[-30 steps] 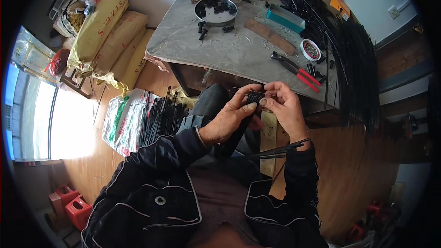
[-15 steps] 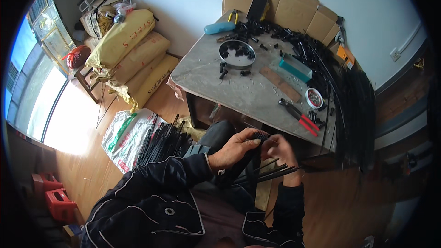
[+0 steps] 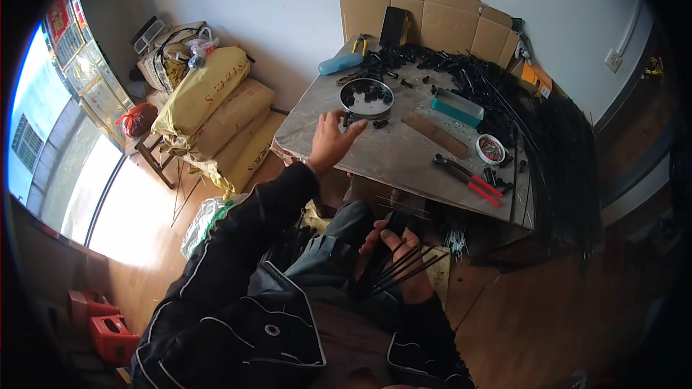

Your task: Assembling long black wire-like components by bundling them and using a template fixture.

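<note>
My left hand (image 3: 333, 142) is stretched over the near left part of the table with fingers apart. It is beside small black plastic fittings (image 3: 380, 124) and a round pan (image 3: 367, 106) with more of these inside. Close to my lap, my right hand (image 3: 404, 253) grips a bundle of thin black rods (image 3: 401, 268), several fanning out to the right. Fine wire ends stick out above the fingers. Part of the bundle is hidden by the hand and my lap.
On the grey table (image 3: 310, 126) lie red-handled pliers (image 3: 472, 181), a wooden strip (image 3: 435, 133), a teal tray (image 3: 458, 109) and a small white tub (image 3: 491, 149). Black rods (image 3: 559, 166) drape off its right side. Stacked yellow sacks (image 3: 205, 94) stand at left.
My left hand has let go of the bundle and moved up and left over the table. My right hand now holds the bundle alone, lower and nearer my lap. The view has shifted slightly.
</note>
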A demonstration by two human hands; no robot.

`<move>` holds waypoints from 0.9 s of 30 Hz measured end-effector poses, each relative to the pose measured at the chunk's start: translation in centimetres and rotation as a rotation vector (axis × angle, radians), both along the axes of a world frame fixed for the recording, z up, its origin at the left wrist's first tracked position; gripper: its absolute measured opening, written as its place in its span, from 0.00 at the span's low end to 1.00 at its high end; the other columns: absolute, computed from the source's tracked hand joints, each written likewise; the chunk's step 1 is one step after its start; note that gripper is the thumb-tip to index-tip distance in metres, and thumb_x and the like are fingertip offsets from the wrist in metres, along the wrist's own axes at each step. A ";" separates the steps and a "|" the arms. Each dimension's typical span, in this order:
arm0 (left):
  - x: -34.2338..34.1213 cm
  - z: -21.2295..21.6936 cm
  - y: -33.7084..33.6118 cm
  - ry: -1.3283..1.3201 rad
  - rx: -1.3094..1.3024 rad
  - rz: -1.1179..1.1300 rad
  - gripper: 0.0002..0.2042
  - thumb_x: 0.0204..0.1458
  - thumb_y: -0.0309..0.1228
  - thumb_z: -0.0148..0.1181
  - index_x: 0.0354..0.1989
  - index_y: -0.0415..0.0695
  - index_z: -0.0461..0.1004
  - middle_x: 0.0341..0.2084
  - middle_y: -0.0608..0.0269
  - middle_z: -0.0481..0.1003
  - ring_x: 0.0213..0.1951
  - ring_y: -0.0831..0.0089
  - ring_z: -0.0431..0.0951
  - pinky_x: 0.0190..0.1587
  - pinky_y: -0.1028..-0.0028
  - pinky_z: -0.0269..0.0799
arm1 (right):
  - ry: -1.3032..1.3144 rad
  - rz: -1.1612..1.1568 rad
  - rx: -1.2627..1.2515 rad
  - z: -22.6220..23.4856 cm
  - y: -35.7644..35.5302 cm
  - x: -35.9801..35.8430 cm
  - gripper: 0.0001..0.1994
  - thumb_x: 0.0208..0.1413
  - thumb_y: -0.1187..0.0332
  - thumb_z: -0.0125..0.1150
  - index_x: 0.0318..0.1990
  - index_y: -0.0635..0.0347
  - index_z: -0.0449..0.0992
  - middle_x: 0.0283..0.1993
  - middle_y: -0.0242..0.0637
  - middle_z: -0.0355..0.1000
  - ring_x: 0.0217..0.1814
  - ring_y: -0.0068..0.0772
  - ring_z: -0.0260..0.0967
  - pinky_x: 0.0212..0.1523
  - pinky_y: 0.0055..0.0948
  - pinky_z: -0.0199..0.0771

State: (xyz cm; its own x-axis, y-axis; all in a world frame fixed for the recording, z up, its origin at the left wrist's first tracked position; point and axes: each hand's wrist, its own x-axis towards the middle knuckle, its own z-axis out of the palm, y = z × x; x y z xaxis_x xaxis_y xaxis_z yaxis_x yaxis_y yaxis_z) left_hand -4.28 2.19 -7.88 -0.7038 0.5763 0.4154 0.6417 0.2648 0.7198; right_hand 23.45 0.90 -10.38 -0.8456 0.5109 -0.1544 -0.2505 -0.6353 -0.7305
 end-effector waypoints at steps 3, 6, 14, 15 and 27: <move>-1.2 -1.1 3.1 0.122 -0.174 0.235 0.40 0.42 0.59 0.64 0.54 0.35 0.65 0.46 0.50 0.69 0.53 0.54 0.66 0.53 0.58 0.61 | 0.032 0.029 -0.023 -1.1 0.7 -0.4 0.12 0.61 0.70 0.53 0.48 0.66 0.69 0.35 0.42 0.73 0.37 0.38 0.74 0.44 0.38 0.77; 0.0 -1.9 4.6 0.226 -0.114 0.261 0.43 0.38 0.60 0.65 0.55 0.35 0.64 0.47 0.51 0.68 0.55 0.55 0.64 0.55 0.59 0.57 | 0.058 0.040 -0.042 -1.7 1.4 -0.4 0.12 0.61 0.70 0.52 0.49 0.67 0.69 0.36 0.42 0.73 0.37 0.38 0.74 0.45 0.38 0.77; 2.7 -2.6 6.2 0.295 -0.157 0.065 0.25 0.41 0.40 0.67 0.50 0.51 0.71 0.43 0.56 0.67 0.49 0.57 0.66 0.49 0.61 0.61 | 0.012 0.049 0.045 -1.8 2.7 -0.3 0.12 0.60 0.71 0.53 0.48 0.67 0.69 0.36 0.41 0.73 0.37 0.37 0.74 0.42 0.35 0.78; 3.2 -2.4 6.4 0.318 -0.166 0.068 0.21 0.44 0.41 0.65 0.48 0.52 0.72 0.43 0.58 0.68 0.49 0.58 0.67 0.48 0.61 0.64 | 0.015 0.065 -0.035 -2.2 2.6 -0.2 0.11 0.61 0.71 0.52 0.48 0.68 0.69 0.35 0.40 0.72 0.37 0.36 0.74 0.42 0.35 0.78; 1.2 -1.6 7.0 0.434 -0.264 -0.263 0.15 0.50 0.42 0.60 0.40 0.46 0.71 0.35 0.59 0.71 0.38 0.56 0.75 0.37 0.60 0.70 | 0.030 0.060 -0.076 -2.7 2.8 0.1 0.09 0.62 0.73 0.50 0.46 0.67 0.71 0.33 0.37 0.70 0.34 0.32 0.72 0.42 0.35 0.76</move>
State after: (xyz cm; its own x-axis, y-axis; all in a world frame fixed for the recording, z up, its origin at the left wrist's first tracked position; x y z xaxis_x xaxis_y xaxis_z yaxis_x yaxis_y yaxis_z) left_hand -3.12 9.16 -9.52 -0.3198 0.8325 0.4525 0.9325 0.1918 0.3061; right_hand 23.56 3.71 -13.10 -0.8790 0.4472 -0.1651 -0.2315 -0.7032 -0.6723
